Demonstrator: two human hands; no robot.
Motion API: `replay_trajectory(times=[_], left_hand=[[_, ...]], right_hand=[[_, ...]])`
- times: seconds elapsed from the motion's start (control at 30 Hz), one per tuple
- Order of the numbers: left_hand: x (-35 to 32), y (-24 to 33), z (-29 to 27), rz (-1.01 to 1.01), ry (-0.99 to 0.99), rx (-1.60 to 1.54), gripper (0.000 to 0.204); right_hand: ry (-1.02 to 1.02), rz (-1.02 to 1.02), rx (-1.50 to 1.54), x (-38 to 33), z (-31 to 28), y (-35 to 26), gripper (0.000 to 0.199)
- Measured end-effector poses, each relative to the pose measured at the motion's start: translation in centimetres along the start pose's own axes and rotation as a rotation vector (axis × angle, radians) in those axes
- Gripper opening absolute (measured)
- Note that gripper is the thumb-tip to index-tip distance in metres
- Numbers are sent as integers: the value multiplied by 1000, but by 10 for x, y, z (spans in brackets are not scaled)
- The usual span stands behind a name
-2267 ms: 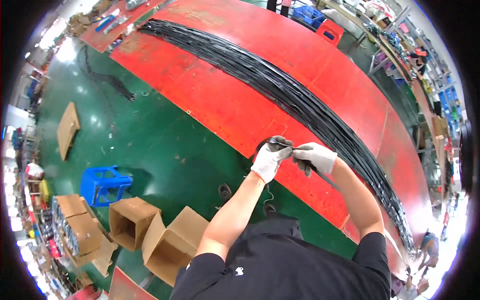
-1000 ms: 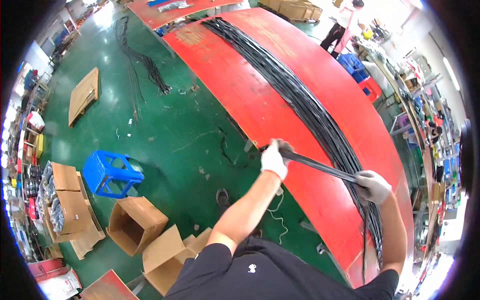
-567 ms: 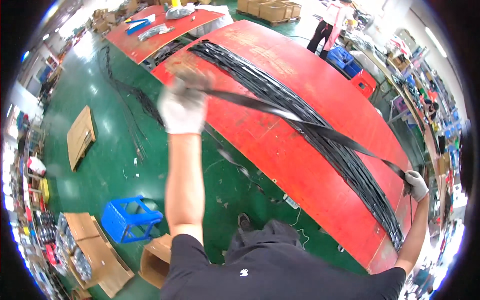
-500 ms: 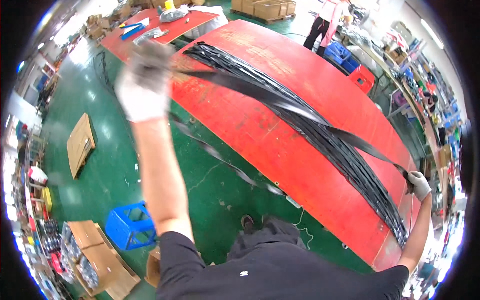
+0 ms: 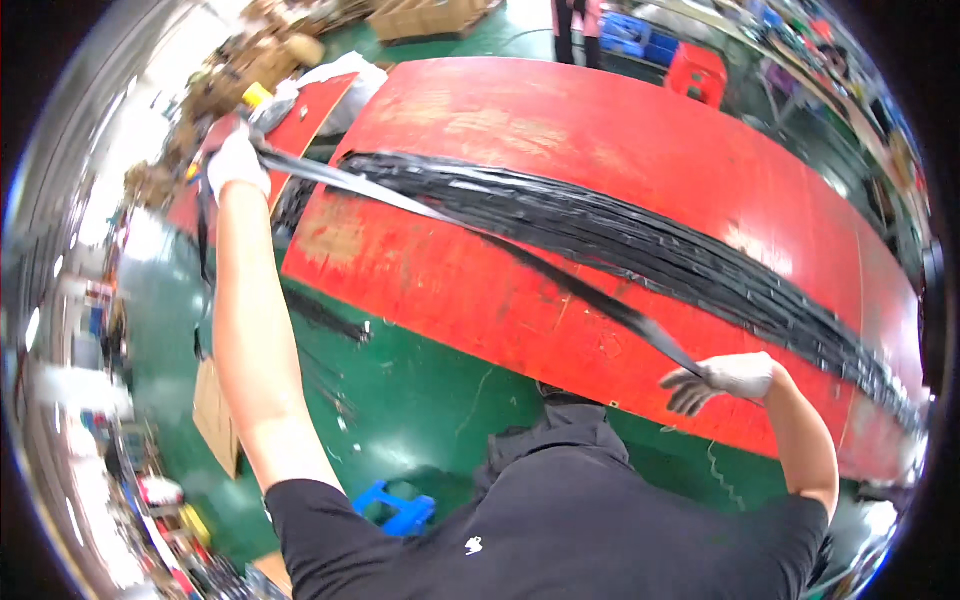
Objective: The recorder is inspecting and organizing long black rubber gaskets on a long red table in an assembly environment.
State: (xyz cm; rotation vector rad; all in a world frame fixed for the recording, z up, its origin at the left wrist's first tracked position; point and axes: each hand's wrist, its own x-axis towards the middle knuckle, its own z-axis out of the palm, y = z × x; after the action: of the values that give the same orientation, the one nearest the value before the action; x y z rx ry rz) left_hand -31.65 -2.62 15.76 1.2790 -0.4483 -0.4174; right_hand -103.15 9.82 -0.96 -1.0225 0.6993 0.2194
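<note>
A long, flat black strip (image 5: 570, 283) stretches from one hand to the other, slanting across the near side of the red table (image 5: 450, 310). My left hand (image 5: 238, 165), in a white glove, is closed on its far-left end, past the table's left edge. More of the strip hangs down below that hand. At the right, my gloved right hand (image 5: 735, 377) has the other end at its thumb and forefinger, with the remaining fingers extended above the table's near edge. Behind the strip, a long bundle of similar black strips (image 5: 600, 225) lies along the tabletop.
A second red table (image 5: 312, 115) with plastic bags adjoins at the far left. On the green floor are a blue stool (image 5: 400, 510) and a flat cardboard piece (image 5: 215, 415). Beyond the table are a red stool (image 5: 697, 72), blue crates (image 5: 640, 40) and a person's legs (image 5: 577, 30).
My view has turned. My left hand has moved outward to the left with the strip. My right hand has come from the table's far-right end to its near edge, its fingers now extended.
</note>
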Motion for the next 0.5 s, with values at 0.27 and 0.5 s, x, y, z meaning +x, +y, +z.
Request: replay_trajectory(times=[0.27,0.5], left_hand=[[194,-220,-100,-247,-339,323,34],[277,-257,-181,-293,5,-41,47]], right_hand=[[661,-157,-1098,98,21,-80,30],[747,-52,-1010,223,12,-113,38]])
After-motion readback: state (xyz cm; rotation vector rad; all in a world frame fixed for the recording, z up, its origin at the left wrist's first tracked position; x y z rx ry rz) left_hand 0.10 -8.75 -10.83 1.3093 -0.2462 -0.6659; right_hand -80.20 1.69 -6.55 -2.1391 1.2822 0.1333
